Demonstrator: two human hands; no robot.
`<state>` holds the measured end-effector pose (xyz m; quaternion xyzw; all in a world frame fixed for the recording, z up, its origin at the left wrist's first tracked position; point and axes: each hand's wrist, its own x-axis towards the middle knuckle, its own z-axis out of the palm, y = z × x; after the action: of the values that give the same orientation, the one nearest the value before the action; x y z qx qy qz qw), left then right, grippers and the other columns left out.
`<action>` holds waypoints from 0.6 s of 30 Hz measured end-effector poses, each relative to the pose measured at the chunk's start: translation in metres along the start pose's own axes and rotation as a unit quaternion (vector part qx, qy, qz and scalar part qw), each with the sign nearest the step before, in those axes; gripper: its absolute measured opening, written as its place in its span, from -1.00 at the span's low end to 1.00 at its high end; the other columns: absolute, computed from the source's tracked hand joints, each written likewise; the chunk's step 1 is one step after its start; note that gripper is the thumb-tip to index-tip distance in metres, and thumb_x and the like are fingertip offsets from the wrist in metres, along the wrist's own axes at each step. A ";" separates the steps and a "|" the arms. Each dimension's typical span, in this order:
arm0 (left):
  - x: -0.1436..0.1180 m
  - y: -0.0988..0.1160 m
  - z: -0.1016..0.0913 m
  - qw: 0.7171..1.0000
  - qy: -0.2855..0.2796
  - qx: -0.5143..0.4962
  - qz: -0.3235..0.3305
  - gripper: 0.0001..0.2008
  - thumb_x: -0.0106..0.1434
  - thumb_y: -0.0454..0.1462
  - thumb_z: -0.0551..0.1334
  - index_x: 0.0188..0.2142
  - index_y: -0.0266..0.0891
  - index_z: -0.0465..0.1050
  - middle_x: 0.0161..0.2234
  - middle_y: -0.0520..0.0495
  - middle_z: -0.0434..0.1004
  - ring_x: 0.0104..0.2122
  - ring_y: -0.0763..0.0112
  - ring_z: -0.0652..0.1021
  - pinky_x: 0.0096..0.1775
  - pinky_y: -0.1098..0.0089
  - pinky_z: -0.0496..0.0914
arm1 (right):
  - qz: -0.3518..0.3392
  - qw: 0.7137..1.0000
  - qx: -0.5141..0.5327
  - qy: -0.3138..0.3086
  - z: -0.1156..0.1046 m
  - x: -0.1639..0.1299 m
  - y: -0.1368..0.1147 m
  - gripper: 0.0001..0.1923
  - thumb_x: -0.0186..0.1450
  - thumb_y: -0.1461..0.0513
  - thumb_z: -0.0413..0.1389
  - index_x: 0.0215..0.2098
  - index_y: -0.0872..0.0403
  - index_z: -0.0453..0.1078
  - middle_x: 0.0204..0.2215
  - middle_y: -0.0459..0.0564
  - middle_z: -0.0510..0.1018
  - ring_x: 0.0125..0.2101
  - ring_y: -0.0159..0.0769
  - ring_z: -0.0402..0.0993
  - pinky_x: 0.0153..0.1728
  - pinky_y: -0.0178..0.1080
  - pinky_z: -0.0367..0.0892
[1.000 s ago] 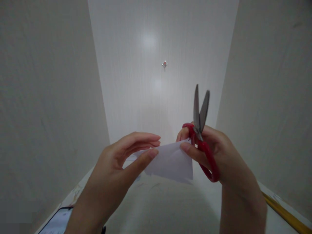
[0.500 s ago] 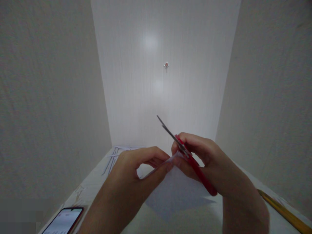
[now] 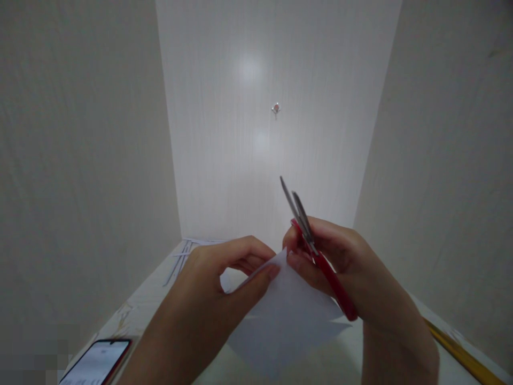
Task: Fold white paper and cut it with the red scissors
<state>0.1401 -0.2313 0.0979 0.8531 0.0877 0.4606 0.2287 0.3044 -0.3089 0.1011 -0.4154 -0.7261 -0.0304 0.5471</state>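
Just above the white tabletop (image 3: 192, 342), near the middle of the view, a folded sheet of white paper (image 3: 288, 315) hangs in the air between 2 hands, its top corner pointing up and its lower part spreading wide toward the camera. The left hand (image 3: 224, 278) pinches the paper's upper left edge between thumb and curled fingers, closed on it. The right hand (image 3: 340, 262) grips the same top corner with thumb and forefinger, and it also grasps a pair of red-handled scissors (image 3: 316, 256); the red handle runs down and right across the palm, and the 2 grey blades stick up and to the left, slightly parted at the tips, clear of the paper. The 2 hands nearly touch at the paper's peak.

Behind the left hand, at the far end of the tabletop by the back wall, thin white paper strips (image 3: 188, 251) lie in a loose bunch. At the lower left corner a smartphone (image 3: 98, 361) with a red case lies flat, its screen lit. Along the lower right edge a yellow ruler (image 3: 460, 350) lies slantwise on the tabletop, well apart from the paper. High on the pale back wall sits a small metal hook (image 3: 276, 109).
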 end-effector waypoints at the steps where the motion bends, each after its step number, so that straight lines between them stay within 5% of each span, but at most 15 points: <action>1: 0.000 0.000 0.000 1.000 0.001 -0.001 -0.001 -0.85 0.21 -0.30 0.24 -0.34 -0.04 0.60 -0.41 0.14 0.63 -0.42 0.53 0.56 -0.37 0.60 0.39 | 0.001 1.000 0.003 -0.001 0.000 0.000 -0.001 -0.87 0.18 0.39 0.15 -0.43 0.06 0.31 -0.51 -0.17 0.37 -0.53 -0.47 0.22 -0.55 -0.41 0.17; 18: 0.001 0.003 0.000 1.000 -0.013 -0.022 -0.016 -0.83 0.23 -0.29 0.21 -0.36 -0.12 0.62 -0.42 0.09 0.63 -0.39 0.48 0.56 -0.33 0.56 0.38 | -0.017 0.998 0.063 -0.020 0.004 -0.001 -0.004 -0.86 0.19 0.41 0.12 -0.36 0.05 0.41 -0.33 -0.07 0.53 -0.35 -0.33 0.43 -0.35 -0.29 0.33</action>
<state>0.1408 -0.2332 0.1001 0.8521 0.0886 0.4478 0.2558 0.2988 -0.3099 0.1005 -0.3684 -0.7445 0.0144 0.5566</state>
